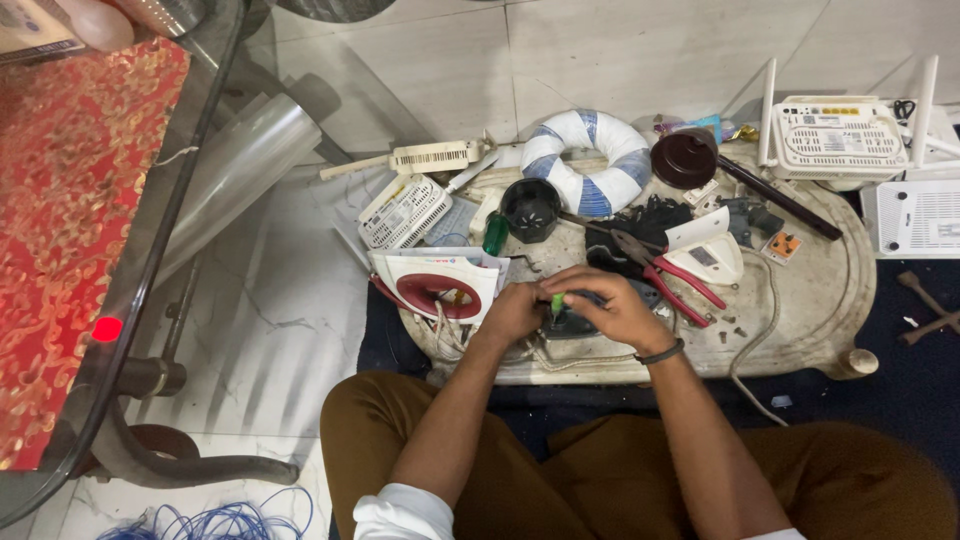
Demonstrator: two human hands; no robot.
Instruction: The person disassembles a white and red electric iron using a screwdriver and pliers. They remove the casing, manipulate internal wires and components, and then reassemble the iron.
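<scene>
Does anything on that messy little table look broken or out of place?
Yes. A white router shell lies opened at the table's left edge, with loose screws scattered by the red-handled pliers. Both hands, left hand and right hand, work on a small dark part.

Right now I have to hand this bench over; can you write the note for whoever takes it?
Left hand and right hand are together over a small dark device at the near edge of the low work table, with a green-tipped tool between the fingers. Which hand grips it is unclear. Red-handled pliers lie just right of the hands, a green-handled screwdriver behind them. The device is in hand, not set aside; how far along the work is cannot be told.
</scene>
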